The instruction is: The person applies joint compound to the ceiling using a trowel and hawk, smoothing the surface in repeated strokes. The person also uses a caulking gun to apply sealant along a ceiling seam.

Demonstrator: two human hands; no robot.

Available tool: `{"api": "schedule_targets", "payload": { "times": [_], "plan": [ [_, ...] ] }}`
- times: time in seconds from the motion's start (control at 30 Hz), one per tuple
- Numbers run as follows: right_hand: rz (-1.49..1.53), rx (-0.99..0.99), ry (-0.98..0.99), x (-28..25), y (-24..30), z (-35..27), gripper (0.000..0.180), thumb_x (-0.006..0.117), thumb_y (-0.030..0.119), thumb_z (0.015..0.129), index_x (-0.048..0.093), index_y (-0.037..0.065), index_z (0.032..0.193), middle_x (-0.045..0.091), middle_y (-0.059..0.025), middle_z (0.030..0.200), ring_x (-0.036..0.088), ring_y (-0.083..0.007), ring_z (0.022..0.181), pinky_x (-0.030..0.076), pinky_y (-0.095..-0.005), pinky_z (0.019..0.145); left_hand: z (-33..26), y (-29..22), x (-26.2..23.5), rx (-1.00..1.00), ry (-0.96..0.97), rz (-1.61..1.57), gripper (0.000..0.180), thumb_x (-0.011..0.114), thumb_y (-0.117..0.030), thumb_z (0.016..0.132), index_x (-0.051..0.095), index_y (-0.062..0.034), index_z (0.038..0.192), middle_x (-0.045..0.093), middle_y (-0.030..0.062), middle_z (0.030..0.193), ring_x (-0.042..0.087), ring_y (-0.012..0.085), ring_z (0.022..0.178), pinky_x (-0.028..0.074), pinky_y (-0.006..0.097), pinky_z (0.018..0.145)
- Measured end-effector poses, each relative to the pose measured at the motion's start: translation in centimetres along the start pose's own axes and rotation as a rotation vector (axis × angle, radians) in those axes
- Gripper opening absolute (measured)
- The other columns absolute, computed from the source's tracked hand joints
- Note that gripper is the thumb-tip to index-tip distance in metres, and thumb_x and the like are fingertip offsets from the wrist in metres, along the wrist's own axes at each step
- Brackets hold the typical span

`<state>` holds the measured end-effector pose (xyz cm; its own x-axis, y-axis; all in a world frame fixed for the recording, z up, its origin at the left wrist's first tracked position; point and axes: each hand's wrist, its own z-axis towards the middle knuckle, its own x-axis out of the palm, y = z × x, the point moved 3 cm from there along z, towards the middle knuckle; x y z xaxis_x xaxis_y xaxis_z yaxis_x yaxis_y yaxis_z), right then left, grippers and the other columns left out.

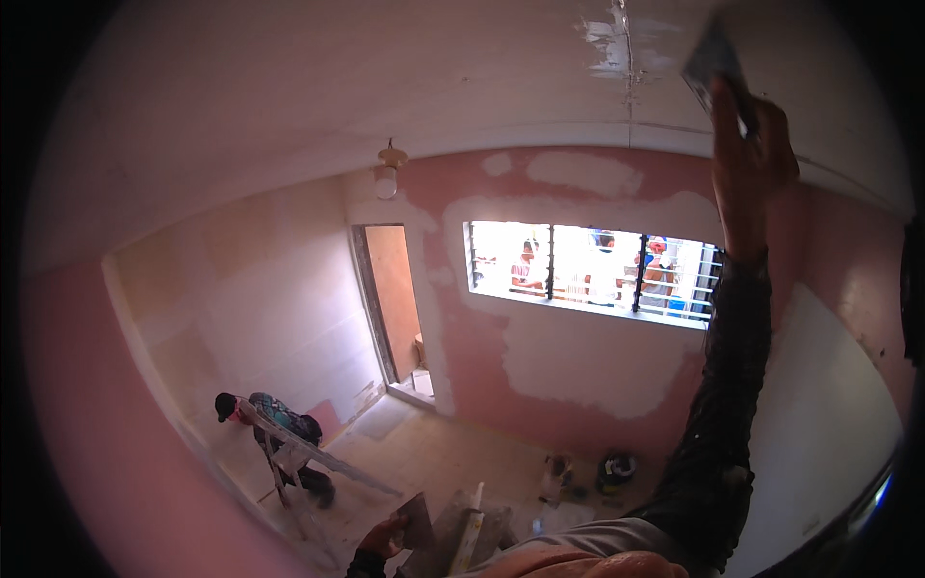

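My right hand (756, 154) is raised high at the right, fingers closed round a putty knife (715, 72). The wide grey blade is up close to the ceiling (462, 67); whether it touches, I cannot tell. Left of the blade, a white filler patch (607, 43) lies along a ceiling seam. Low in the view, my left hand (383, 538) grips a flat, dark brownish putty blade (418, 522). Just right of it is a caulk tube (469, 541) with a white nozzle, on a greyish flat surface partly hidden by my body.
A person (279, 424) bends beside a stepladder (323, 458) at the lower left. A lamp (387, 173) hangs from the ceiling. Beyond are an open doorway (390, 299) and a louvred window (593, 275) with people outside. Containers (617, 470) stand on the floor by the patched pink wall.
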<state>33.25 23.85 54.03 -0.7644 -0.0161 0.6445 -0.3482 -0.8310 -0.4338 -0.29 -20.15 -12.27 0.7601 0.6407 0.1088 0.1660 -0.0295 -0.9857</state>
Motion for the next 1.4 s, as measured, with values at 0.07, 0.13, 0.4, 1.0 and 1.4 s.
{"api": "schedule_targets", "payload": {
  "times": [0.07,0.13,0.4,1.0,1.4],
  "plan": [
    [-0.025,0.072,-0.001,-1.2,-3.7,-0.7,0.015,0.080,0.019,0.082,0.068,0.010,0.086,0.068,-0.0017,0.072,0.064,-0.0141,0.057,0.049,-0.0267,0.050,2.0,0.5,3.2,-0.258,-0.016,-0.569,0.039,0.074,-0.009,0.085,0.059,-0.0077,0.122,0.065,0.0069,0.103,0.064,0.0228,0.095,0.052,0.035,0.088],
    [-0.043,-0.033,0.122,0.7,-4.4,-1.0,0.016,0.080,0.019,0.082,0.067,0.010,0.084,0.068,-0.0017,0.074,0.064,-0.0144,0.058,0.049,-0.0267,0.050,3.4,0.5,5.1,-0.463,-0.071,-0.990,0.040,0.074,-0.011,0.085,0.059,-0.0078,0.122,0.065,0.0075,0.104,0.064,0.0238,0.096,0.052,0.035,0.090],
    [-0.055,-0.010,0.104,6.8,-4.7,3.2,0.013,0.080,0.017,0.083,0.070,0.010,0.088,0.072,-0.0019,0.082,0.071,-0.0121,0.071,0.054,-0.0243,0.060,6.5,-1.8,2.4,-0.549,0.005,-1.088,0.049,0.076,-0.011,0.080,0.058,-0.0084,0.126,0.066,0.0117,0.107,0.065,0.0284,0.096,0.052,0.037,0.089],
    [-0.001,-0.104,0.164,9.0,8.0,6.0,0.016,0.082,0.017,0.081,0.068,0.008,0.082,0.067,-0.0024,0.071,0.064,-0.0129,0.058,0.050,-0.0248,0.052,3.2,2.4,-7.8,0.387,0.012,0.837,0.057,0.074,-0.009,0.076,0.058,-0.0098,0.130,0.065,0.0207,0.109,0.066,0.0335,0.096,0.054,0.038,0.085],
    [-0.081,-0.064,0.114,7.1,8.5,7.2,0.018,0.082,0.018,0.081,0.067,0.009,0.084,0.072,-0.0010,0.077,0.068,-0.0093,0.064,0.052,-0.0231,0.054,6.0,4.8,-7.2,0.217,-0.030,0.275,0.053,0.069,-0.007,0.078,0.059,-0.0090,0.129,0.065,0.0212,0.107,0.066,0.0345,0.096,0.053,0.038,0.084]
  ]
}}
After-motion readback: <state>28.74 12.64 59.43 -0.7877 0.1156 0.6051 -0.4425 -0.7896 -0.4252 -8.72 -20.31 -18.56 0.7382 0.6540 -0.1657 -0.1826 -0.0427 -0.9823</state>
